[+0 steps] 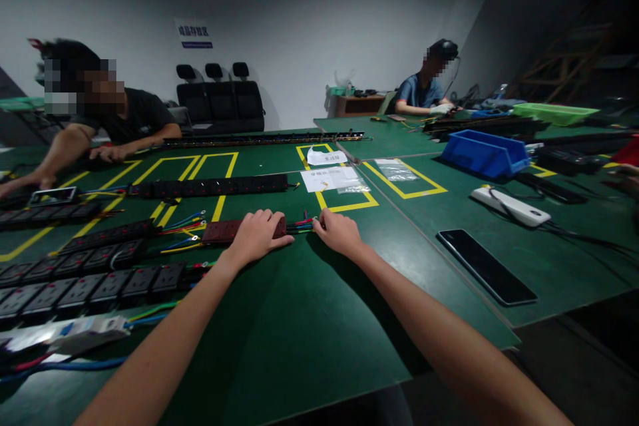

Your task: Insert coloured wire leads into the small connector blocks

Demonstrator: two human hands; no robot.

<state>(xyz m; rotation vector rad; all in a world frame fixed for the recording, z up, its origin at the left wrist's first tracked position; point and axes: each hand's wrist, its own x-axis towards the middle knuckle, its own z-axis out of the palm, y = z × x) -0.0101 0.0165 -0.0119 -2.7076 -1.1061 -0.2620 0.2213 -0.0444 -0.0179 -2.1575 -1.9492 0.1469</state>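
A dark red socket block [215, 232] lies on the green table, its right part covered by my left hand [258, 234]. The fingers of that hand wrap over the block's top, and the thumb presses along its near right end. From this end, several thin coloured wires [301, 226] run to the right. My right hand [339, 231] pinches their far ends between thumb and fingers; the wire tips are mostly hidden. Left of the block, loose wires with ring terminals [196, 238] stick out from black socket strips [107, 237].
More black socket strips [100, 293] fill the left side. A long strip [214, 186] and papers [327, 180] lie beyond my hands. To the right are a phone [486, 266], a white power bank-like device [512, 206] and a blue bin [484, 154]. Two people sit across the table.
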